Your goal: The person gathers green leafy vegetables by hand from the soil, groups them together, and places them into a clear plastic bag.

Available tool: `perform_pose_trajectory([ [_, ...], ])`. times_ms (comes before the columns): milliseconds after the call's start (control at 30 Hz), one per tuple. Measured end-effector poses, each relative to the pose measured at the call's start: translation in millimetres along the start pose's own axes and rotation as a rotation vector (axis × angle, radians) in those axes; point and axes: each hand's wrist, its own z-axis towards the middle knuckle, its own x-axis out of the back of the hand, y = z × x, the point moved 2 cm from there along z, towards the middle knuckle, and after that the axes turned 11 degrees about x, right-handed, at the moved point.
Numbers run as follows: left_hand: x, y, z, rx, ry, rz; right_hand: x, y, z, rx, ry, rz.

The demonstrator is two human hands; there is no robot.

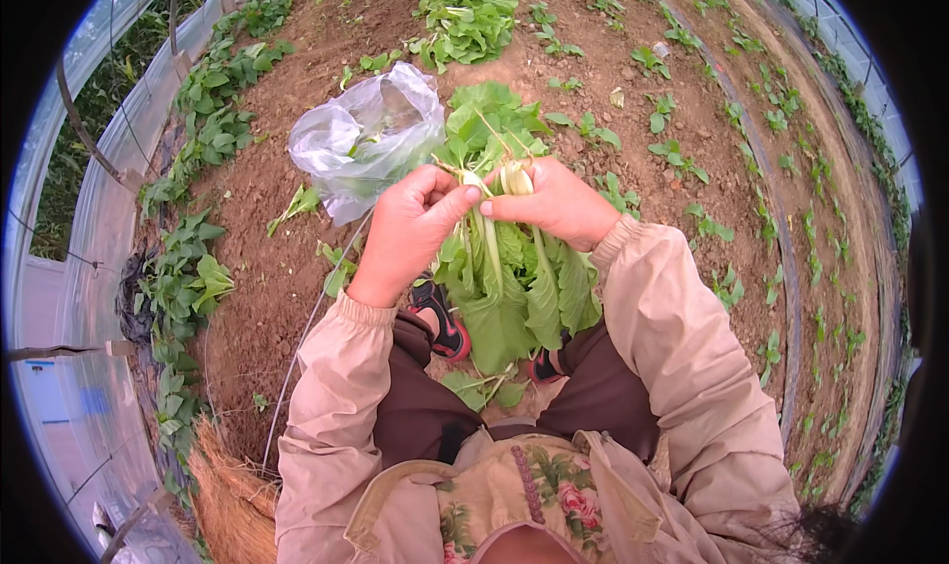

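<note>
A bunch of leafy greens (509,287) is being gripped root-end up by closed fingers of the left hand (410,230) and right hand (556,203), leaves hanging down, likely for trimming. Just left of the bunch, a clear plastic bag (368,134) is lying on the soil (267,267).

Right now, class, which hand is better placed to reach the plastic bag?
Left, probably. The left hand is nearer the plastic bag; the right hand has its grip on the leafy greens, farther off.
</note>
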Motion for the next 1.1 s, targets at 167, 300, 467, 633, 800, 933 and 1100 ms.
perform_pose_trajectory([
  [167,11.6,0.5,0.9,0.182,-0.150,-0.047,2.1,5.5,-4.0,-0.082,-0.043,0.181],
  [300,6.6,2.8,-1.7,0.265,-0.198,-0.083,0.4,4.9,-6.4,-0.068,-0.020,0.159],
  [467,4.3,1.2,1.3,0.154,-0.262,0.053,-7.1,-1.6,-9.8,-0.113,-0.095,0.107],
  [633,-5.2,-31.1,-1.3,0.120,-0.408,0.234,30.3,-4.0,-15.2,-0.171,-0.067,-0.629],
  [800,-39.0,-118.8,-42.3,0.265,-0.784,0.658,79.9,-6.2,-31.3,-0.159,0.226,-0.615],
  [933,-46.8,-192.0,-5.7,0.350,-0.645,1.264,94.0,-2.0,-35.2,-0.151,0.271,-0.640],
  [1100,-8.1,-303.6,112.9,0.506,-0.158,0.940,82.1,11.2,-28.1,-0.135,0.198,-0.733],
])
